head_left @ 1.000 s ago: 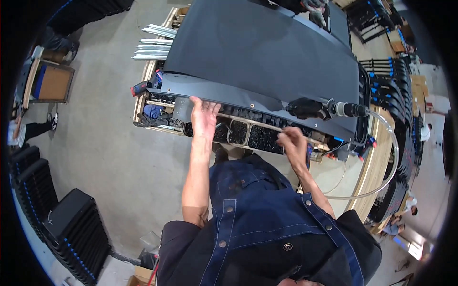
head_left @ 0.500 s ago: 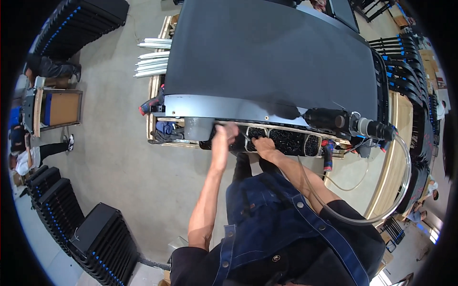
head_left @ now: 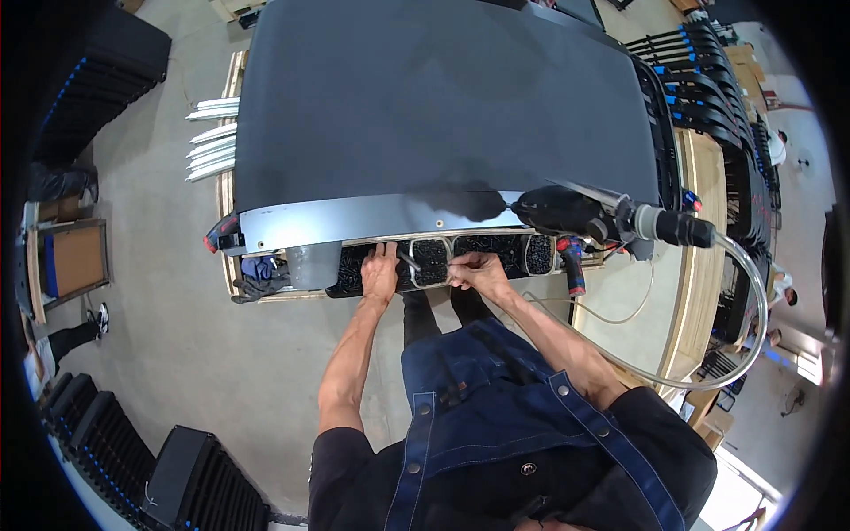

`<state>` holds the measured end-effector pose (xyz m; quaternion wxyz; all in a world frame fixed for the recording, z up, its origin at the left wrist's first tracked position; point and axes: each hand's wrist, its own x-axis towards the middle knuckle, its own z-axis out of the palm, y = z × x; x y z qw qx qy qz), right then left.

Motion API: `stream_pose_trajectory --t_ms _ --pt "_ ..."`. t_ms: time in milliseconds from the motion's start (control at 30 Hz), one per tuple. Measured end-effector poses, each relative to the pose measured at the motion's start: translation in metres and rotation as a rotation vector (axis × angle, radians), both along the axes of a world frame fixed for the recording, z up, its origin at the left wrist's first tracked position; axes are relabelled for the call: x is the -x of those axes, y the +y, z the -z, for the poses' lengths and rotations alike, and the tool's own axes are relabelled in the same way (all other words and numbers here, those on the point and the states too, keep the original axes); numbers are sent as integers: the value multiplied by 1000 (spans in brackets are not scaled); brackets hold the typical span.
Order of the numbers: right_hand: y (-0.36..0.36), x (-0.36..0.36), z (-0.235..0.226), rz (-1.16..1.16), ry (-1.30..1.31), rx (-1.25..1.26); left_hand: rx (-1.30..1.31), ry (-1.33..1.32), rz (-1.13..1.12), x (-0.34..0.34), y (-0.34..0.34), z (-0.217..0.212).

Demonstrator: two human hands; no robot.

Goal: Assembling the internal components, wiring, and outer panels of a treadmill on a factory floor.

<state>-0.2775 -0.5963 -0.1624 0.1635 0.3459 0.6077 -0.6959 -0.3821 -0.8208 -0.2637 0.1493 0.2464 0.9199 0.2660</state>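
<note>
My left hand [head_left: 379,273] lies over a bin of black parts [head_left: 347,271] under the panel's near edge, fingers stretched forward with small gaps between them. Beside it a short dark rod [head_left: 408,260] sticks out at a slant. My right hand [head_left: 479,273] is closed in a pinch at the pale rim of a bin of small black fasteners [head_left: 431,258]; whatever its fingertips hold is too small to tell. Above both hands spreads a large dark grey panel [head_left: 434,106] with a shiny metal strip [head_left: 354,221] along its near edge.
A black power tool [head_left: 567,212] with a clear hose [head_left: 760,301] rests on the panel's right front. Cordless drivers hang at the right [head_left: 574,265] and left [head_left: 221,234] corners. Silver metal bars [head_left: 212,152] jut out at left. Stacked black frames [head_left: 199,482] stand on the floor.
The whole scene has shifted left in view. My left hand, blurred before, now rests over the left bin. My right hand has moved from over the fasteners to the bin's right rim.
</note>
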Motion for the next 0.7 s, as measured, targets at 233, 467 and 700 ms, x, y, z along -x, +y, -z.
stream_pose_trajectory --t_ms 233,467,700 --pt "30 -6 -98 92 92 213 -223 -220 2 -18 25 -146" --pt "64 -13 -145 -53 292 261 -845 -776 -74 -93 77 -218" --pt "93 -16 -199 -281 544 239 -1019 -698 -458 -135 130 -265"
